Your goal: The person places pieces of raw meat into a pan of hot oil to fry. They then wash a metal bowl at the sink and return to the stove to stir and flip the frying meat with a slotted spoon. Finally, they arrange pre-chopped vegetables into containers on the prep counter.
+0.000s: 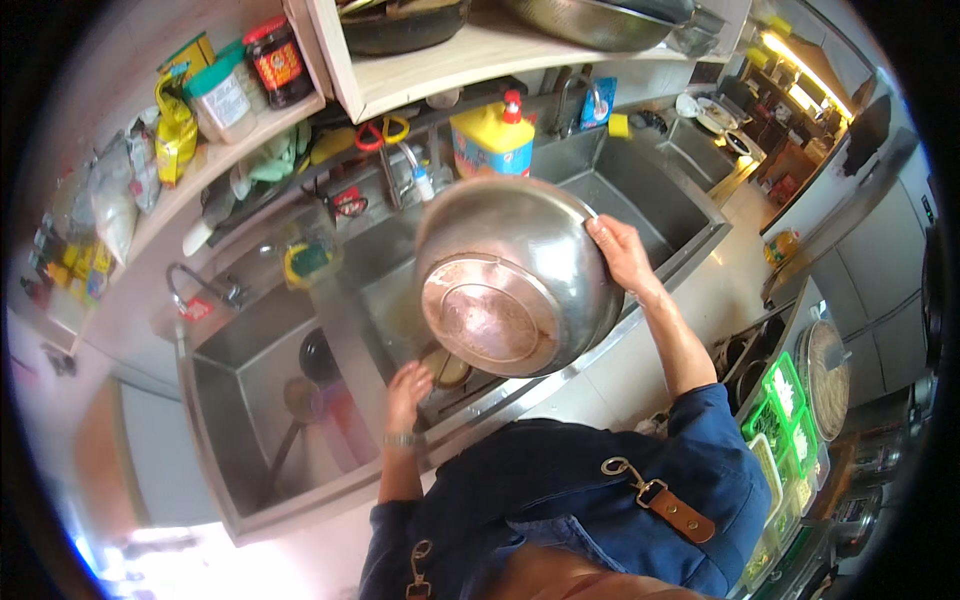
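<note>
A large round steel basin [560, 265] is tipped on its side above the middle sink, its stained base turned toward me. My right hand [622, 252] is closed on its rim at the right, the thumb over the edge. My left hand [407, 392] is lower, over the sink's near edge, its fingers loosely stretched and apart from the basin. Beside these fingertips, partly hidden below the basin, is a pale round thing [450, 370] whose kind I cannot make out. The basin hides much of the middle sink [375, 300].
A ladle [290, 420] and a dark bowl [318, 355] lie in the left sink [240, 360]. Behind the sinks are a yellow-and-blue pump bottle [492, 140], scissors [370, 135] and taps. An overhead shelf [440, 85] bears pans. Green trays [785, 410] of chopped food stand at the right.
</note>
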### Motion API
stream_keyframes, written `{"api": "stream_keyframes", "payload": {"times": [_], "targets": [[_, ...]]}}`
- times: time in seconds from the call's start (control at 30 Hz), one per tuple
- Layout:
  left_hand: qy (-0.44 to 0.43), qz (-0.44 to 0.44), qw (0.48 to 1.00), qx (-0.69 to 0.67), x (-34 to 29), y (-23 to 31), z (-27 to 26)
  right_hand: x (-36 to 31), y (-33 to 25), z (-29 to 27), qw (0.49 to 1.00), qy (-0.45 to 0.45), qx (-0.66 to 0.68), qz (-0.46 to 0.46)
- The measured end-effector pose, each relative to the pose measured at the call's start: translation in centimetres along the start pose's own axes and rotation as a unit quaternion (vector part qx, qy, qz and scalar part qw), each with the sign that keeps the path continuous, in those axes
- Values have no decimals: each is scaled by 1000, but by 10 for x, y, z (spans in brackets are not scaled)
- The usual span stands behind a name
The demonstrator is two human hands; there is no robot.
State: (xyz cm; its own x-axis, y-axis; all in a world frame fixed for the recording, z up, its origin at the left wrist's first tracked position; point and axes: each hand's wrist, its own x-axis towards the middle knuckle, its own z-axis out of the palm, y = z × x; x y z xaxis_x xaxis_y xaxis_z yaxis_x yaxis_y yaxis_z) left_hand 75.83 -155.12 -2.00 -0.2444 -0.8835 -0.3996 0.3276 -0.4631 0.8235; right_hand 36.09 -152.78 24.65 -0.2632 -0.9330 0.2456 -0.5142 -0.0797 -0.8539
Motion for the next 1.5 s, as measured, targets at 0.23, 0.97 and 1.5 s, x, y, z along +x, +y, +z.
{"api": "stream_keyframes", "payload": {"times": [0.23,0.97,1.5], "targets": [[20,-15,1000,3,-10,-12,-10,31,-67,-34,986,-2,-18,-166],[57,15,998,0,-43,-23,7,247,-157,-290,907,323,269,16],[139,47,989,-23,-31,-42,8,423,-171,-247,902,393,170,58]]}}
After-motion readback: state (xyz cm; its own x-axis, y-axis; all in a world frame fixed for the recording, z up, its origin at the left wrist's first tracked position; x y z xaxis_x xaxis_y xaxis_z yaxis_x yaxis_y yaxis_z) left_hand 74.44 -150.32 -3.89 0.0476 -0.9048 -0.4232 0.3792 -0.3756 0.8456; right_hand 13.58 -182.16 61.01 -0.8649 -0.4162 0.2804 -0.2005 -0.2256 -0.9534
